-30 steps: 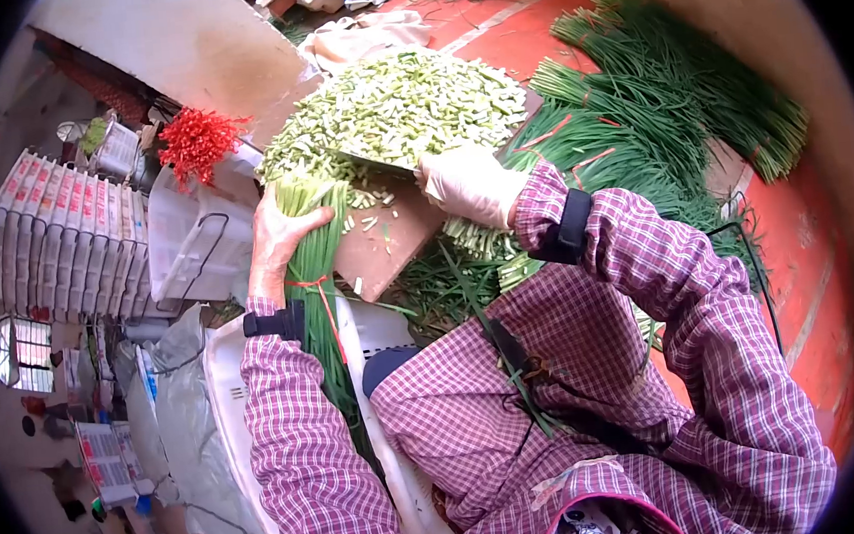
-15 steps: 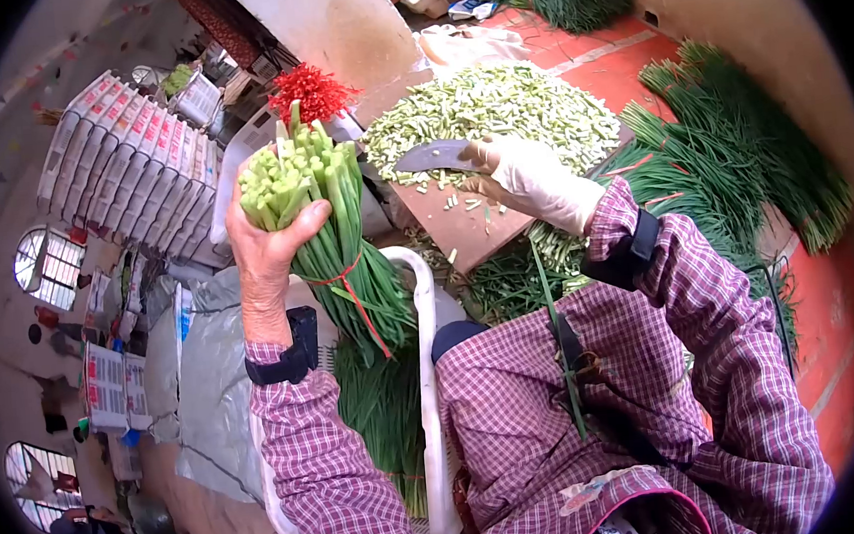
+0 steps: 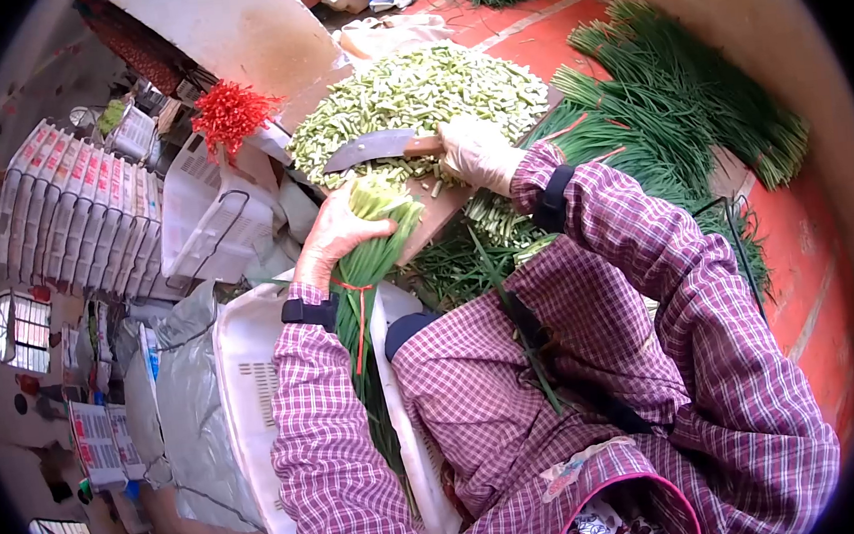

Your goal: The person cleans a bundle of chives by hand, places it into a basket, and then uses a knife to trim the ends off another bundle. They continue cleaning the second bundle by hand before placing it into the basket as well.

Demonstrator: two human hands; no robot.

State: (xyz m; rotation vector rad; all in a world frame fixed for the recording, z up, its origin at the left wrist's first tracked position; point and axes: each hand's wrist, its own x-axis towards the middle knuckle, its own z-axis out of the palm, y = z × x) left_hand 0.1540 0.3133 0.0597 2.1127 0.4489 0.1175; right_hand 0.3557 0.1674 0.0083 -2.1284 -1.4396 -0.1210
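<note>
My left hand (image 3: 336, 236) is wrapped round a bunch of long green vegetable stems (image 3: 374, 255), its pale ends upward and a red tie about its middle. The lower stems hang over a white plastic crate (image 3: 245, 377). A pale glove covers my right hand (image 3: 481, 156), which grips a knife (image 3: 370, 149) by its wooden handle. The broad curved blade points left, just above the bunch's ends. Behind it, a large heap of short cut stem pieces (image 3: 433, 91) lies on a board (image 3: 435, 216), close to both hands.
A bundle of red ties (image 3: 232, 119) sits left of the heap. More green stem bundles (image 3: 689, 86) lie on the red floor (image 3: 799, 283) at right. Stacked white crates (image 3: 77, 214) and a grey plastic sheet (image 3: 192, 406) are at left. A person's dark clothing shows at lower left.
My left hand has brought the bunch down and right, toward the board's edge. The knife is now nearer the bunch's ends, its handle in plainer sight. The whole view has shifted.
</note>
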